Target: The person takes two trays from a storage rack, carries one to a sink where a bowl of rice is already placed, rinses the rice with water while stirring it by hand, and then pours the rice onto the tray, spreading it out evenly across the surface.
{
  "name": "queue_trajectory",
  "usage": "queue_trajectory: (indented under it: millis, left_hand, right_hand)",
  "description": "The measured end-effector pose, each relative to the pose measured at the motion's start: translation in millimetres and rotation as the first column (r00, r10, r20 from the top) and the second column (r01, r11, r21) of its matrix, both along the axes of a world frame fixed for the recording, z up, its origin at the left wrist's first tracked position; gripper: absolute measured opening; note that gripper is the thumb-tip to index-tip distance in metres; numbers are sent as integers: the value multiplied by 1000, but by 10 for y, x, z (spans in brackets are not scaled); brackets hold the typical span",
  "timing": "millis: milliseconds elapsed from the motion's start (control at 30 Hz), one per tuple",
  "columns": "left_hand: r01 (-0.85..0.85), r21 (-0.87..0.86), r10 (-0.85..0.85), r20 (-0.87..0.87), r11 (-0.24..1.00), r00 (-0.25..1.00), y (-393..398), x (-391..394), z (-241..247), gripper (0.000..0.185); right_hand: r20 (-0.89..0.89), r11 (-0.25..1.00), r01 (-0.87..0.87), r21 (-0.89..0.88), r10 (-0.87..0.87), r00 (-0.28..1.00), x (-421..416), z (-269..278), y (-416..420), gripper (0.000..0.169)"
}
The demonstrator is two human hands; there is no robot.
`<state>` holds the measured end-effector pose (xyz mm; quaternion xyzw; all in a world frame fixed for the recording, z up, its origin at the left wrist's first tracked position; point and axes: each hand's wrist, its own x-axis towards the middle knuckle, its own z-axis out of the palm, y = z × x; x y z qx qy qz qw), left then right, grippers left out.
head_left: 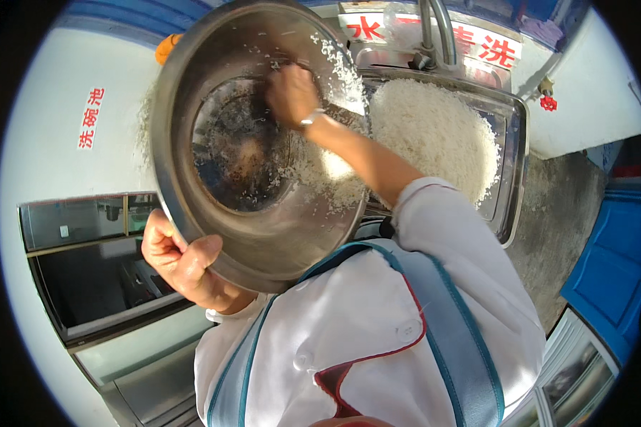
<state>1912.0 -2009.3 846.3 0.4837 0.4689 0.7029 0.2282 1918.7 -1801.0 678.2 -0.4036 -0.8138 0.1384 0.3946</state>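
A large stainless steel basin (267, 240) is tilted up in front of my chest, its hollow facing me. My left hand (184, 259) grips its lower left rim, thumb on the inside. Inside the bowl, my right hand (294, 93) is against or close to the far wall; motion blur hides its fingers. Wet white rice grains (326, 181) cling to the basin's bottom and right wall. Beside the basin, a heap of white rice (432, 128) fills much of a rectangular metal tray (522, 160). The basin covers the tray's left part.
A metal faucet (435, 32) rises behind the tray. A red-handled valve (548, 102) sticks out from the white wall at right. Red-lettered signs (91, 118) are on the walls. A glass-fronted cabinet (101, 277) stands at left, and a blue panel (614, 256) at right.
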Motion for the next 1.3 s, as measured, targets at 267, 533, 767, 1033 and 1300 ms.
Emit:
queue_trajectory:
  millis: [267,533,767,1033,1300]
  left_hand:
    - [-37,9,37,51,999,998,11,6,-82,19]
    - [-78,-37,80,56,996,995,-39,-122,-76,17]
    - [-87,-44,87,4,995,996,-122,-186,-44,19]
    - [-88,-189,69,-104,978,992,-193,-353,-81,24]
    - [-34,-180,2,-174,983,985,-227,-312,-83,27]
  right_hand:
    - [-246,817,-344,463,491,836,18,510,4,16]
    - [518,850,-460,-258,524,677,416,-939,-687,28]
    - [-239,620,-772,143,778,581,376,-508,-1632,16]
    - [170,890,-438,125,415,894,589,-1340,-846,8]
    - [396,993,-7,120,-42,917,1522,-813,-798,14]
